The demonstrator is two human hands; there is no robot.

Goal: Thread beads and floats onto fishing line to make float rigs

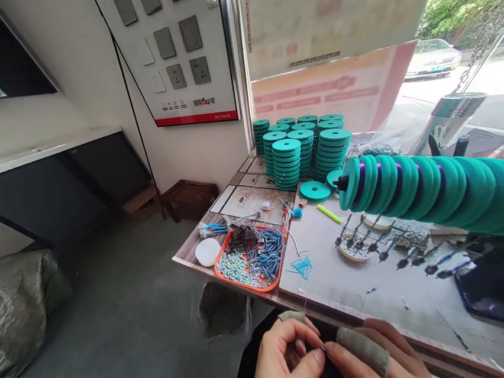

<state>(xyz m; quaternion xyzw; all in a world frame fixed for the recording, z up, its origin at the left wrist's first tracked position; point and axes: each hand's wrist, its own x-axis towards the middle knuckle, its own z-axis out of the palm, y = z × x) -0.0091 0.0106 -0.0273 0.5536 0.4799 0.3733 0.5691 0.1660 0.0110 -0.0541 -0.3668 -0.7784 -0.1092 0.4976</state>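
My left hand (pixel 288 358) and my right hand (pixel 375 358) meet at the table's front edge, just above my lap. Thumb and fingertips of both are pinched together around a tiny dark piece (pixel 323 349), too small to name. A greyish cloth finger cover (pixel 363 350) wraps a finger of the right hand, and a similar one is on the left. On the table beyond them lie a small blue-and-silver piece (pixel 371 290) and a thin float-like piece (pixel 460 338) on a line. An orange tray (pixel 261 288) holds small blue springs, pale green tubes and metal bits.
Stacks of green foam spools (pixel 287 162) stand at the back. A long row of green spools (pixel 430 189) on a rod juts in from the right, with weighted rigs hanging beneath. Nearby are a yellow-green tool (pixel 329 213), blue sticks (pixel 302 267) and a bead dish (pixel 353 250).
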